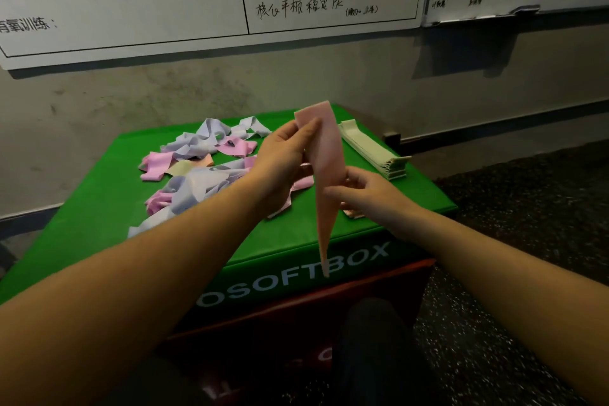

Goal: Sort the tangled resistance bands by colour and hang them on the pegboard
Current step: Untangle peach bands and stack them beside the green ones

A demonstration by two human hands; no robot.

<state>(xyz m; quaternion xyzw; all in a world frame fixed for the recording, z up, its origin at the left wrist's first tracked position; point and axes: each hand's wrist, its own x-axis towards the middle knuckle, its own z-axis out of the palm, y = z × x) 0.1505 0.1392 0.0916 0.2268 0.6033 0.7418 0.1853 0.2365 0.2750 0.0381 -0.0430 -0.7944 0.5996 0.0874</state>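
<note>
A peach-pink resistance band point(324, 155) hangs upright in front of me above the green soft box point(99, 208). My left hand point(283, 155) pinches its upper end between thumb and fingers. Lower down, my right hand point(362, 188) pinches the band at mid-length. The band's tail dangles past the box's front edge. A tangled pile of lilac, pink and pale yellow bands point(197, 168) lies on the box to the left. A neat stack of pale green bands point(372, 148) lies at the back right. No pegboard is in view.
The green box sits on a red box point(296, 333). Whiteboards point(164, 3) with handwriting hang on the wall behind. Dark speckled floor point(510, 241) lies to the right. A few flat pinkish bands point(352, 212) lie under my right hand.
</note>
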